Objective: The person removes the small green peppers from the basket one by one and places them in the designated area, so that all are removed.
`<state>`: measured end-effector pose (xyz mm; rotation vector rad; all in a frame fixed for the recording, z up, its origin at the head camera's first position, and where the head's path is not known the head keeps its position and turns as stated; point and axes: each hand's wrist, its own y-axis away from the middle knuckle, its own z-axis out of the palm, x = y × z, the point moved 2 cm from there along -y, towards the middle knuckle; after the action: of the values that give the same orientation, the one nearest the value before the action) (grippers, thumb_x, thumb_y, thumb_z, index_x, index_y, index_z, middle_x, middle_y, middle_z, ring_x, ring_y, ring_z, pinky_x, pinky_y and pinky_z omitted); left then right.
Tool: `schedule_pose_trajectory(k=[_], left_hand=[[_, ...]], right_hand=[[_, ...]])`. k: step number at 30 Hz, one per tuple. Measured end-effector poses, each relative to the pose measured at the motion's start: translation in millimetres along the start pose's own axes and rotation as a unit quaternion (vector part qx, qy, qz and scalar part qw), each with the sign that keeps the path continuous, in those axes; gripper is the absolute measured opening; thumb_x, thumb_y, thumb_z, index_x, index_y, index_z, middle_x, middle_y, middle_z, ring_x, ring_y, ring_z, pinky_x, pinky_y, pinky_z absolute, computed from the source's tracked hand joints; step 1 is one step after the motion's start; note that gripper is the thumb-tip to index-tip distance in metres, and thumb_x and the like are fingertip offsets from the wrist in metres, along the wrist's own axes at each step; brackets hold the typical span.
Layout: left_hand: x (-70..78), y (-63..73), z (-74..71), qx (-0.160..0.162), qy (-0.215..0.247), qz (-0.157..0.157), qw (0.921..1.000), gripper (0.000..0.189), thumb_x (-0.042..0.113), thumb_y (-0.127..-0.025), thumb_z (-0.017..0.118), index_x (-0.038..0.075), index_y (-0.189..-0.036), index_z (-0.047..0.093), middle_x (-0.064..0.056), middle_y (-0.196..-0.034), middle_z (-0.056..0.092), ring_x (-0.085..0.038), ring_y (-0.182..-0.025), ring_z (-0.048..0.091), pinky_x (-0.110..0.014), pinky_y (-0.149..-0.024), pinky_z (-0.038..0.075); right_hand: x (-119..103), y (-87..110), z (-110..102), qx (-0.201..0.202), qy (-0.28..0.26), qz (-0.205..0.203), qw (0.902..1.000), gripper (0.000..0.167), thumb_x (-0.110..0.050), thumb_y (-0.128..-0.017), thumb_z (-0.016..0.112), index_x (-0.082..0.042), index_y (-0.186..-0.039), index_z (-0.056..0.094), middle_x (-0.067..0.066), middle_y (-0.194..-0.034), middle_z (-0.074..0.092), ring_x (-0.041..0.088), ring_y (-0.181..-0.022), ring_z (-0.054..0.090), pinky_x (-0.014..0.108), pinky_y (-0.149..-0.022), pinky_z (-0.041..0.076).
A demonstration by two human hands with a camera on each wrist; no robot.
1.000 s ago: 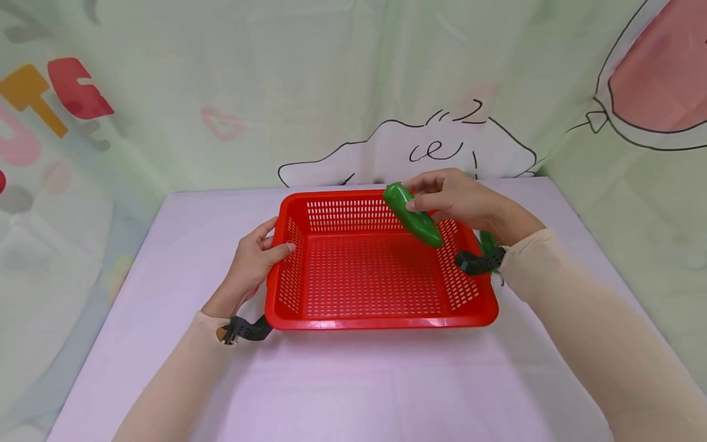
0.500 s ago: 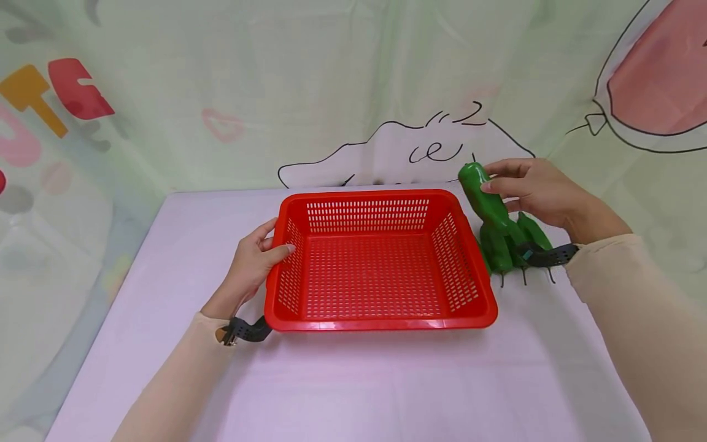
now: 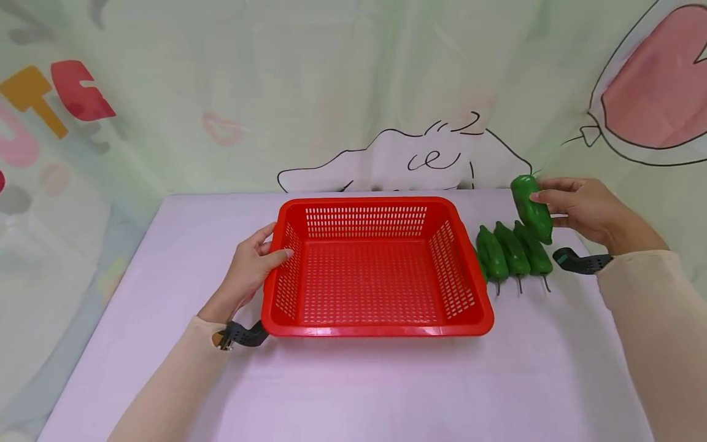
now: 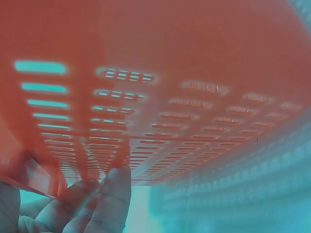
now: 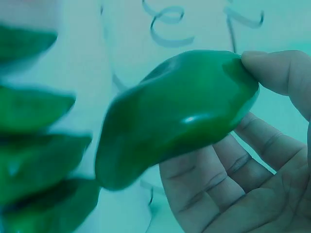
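A red perforated plastic basket (image 3: 378,330) stands in the middle of the table. At its left rim my left hand (image 3: 251,264) grips the side, thumb over the edge and fingers outside; the left wrist view shows fingertips (image 4: 114,187) against the slotted wall. My right hand (image 3: 585,209) pinches a glossy, plump green pepper (image 3: 533,212) between thumb and fingers, held up at the table's far right. In the right wrist view this pepper (image 5: 180,116) is tilted, its lower end near a row of green peppers (image 3: 513,248) lying side by side, stems toward me.
The row of peppers lies just right of the basket, its leftmost one partly hidden by the rim. A pale lilac cloth (image 3: 353,387) covers the table. Printed curtains (image 3: 331,92) enclose the back and both sides.
My right hand has carried the green pepper rightward, from above the basket to beyond the pepper row, which is now uncovered. The left hand keeps its grip on the basket.
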<state>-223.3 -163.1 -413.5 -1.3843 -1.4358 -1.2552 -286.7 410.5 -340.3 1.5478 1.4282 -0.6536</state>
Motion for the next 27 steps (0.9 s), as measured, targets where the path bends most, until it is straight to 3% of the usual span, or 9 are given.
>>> schedule_pose_trajectory(k=[3,5,7,9,11,14,19,27], left_hand=[[0.0,0.4,0.8,-0.001,-0.001,-0.002,1.0,0.074,0.016,-0.101,0.069,0.018,-0.165,0.032,-0.02,-0.138,0.064,-0.035,-0.109,0.074,-0.045,-0.082,0.064],[-0.2,0.4,0.8,-0.001,-0.003,-0.002,1.0,0.074,0.016,-0.101,0.069,0.018,-0.165,0.032,-0.02,-0.139,0.064,-0.035,-0.109,0.074,-0.045,-0.082,0.064],[-0.5,0.6,0.2,0.001,-0.004,-0.001,1.0,0.074,0.016,-0.101,0.069,0.018,-0.165,0.032,-0.02,-0.138,0.064,-0.035,-0.109,0.074,-0.045,-0.081,0.064],[-1.1,1.4,-0.9,0.003,-0.006,-0.002,1.0,0.074,0.016,-0.101,0.069,0.018,-0.165,0.032,-0.02,-0.139,0.064,-0.035,-0.109,0.074,-0.045,-0.081,0.064],[-1.8,2.9,-2.4,0.006,-0.006,-0.002,1.0,0.075,0.017,-0.101,0.07,0.018,-0.165,0.032,-0.02,-0.139,0.064,-0.035,-0.109,0.074,-0.044,-0.081,0.064],[-3.2,4.6,-4.0,0.006,-0.004,-0.003,1.0,0.075,0.017,-0.101,0.07,0.018,-0.165,0.031,-0.02,-0.139,0.064,-0.035,-0.108,0.074,-0.044,-0.082,0.064],[-5.0,4.6,-4.5,0.007,0.002,-0.001,1.0,0.073,0.016,-0.101,0.069,0.018,-0.165,0.032,-0.021,-0.137,0.065,-0.035,-0.107,0.074,-0.045,-0.081,0.065],[-4.3,5.5,-0.8,0.013,0.002,0.0,0.9999,0.075,0.016,-0.101,0.07,0.018,-0.165,0.032,-0.02,-0.138,0.064,-0.034,-0.108,0.074,-0.044,-0.082,0.064]], right_hand=[[17.0,0.7,-8.6,0.005,-0.022,0.013,0.9997,0.008,-0.036,-0.103,0.066,-0.039,-0.11,0.062,-0.024,-0.096,0.069,0.001,-0.089,0.069,0.022,-0.078,0.061],[26.7,0.5,-13.0,0.01,-0.033,0.021,0.9992,0.008,-0.034,-0.103,0.066,-0.042,-0.103,0.063,-0.022,-0.095,0.07,0.001,-0.089,0.069,0.023,-0.077,0.061],[34.7,-0.4,-16.9,0.011,-0.033,0.028,0.999,0.007,-0.035,-0.103,0.066,-0.039,-0.109,0.062,-0.023,-0.094,0.069,0.001,-0.089,0.068,0.023,-0.078,0.061],[41.1,-2.4,-19.7,0.01,-0.019,0.035,0.9992,0.027,-0.039,-0.104,0.064,-0.03,-0.129,0.058,-0.025,-0.095,0.068,0.0,-0.09,0.067,0.023,-0.079,0.061],[46.7,-5.1,-21.3,0.006,0.0,0.04,0.9992,0.056,-0.043,-0.104,0.062,-0.016,-0.149,0.045,-0.027,-0.094,0.065,-0.001,-0.09,0.065,0.023,-0.08,0.06],[55.6,-8.8,-23.1,0.004,0.023,0.048,0.9985,0.082,-0.045,-0.105,0.059,0.005,-0.159,0.025,-0.029,-0.093,0.063,-0.002,-0.089,0.063,0.023,-0.08,0.06],[70.1,-12.1,-27.3,0.006,0.016,0.064,0.9978,0.076,-0.042,-0.105,0.06,0.003,-0.158,0.029,-0.028,-0.091,0.063,-0.001,-0.088,0.063,0.024,-0.079,0.06],[93.1,-11.2,-33.6,-0.003,0.047,0.098,0.9941,0.084,-0.042,-0.109,0.051,0.014,-0.16,0.014,-0.024,-0.093,0.058,-0.001,-0.087,0.06,0.026,-0.08,0.061]])
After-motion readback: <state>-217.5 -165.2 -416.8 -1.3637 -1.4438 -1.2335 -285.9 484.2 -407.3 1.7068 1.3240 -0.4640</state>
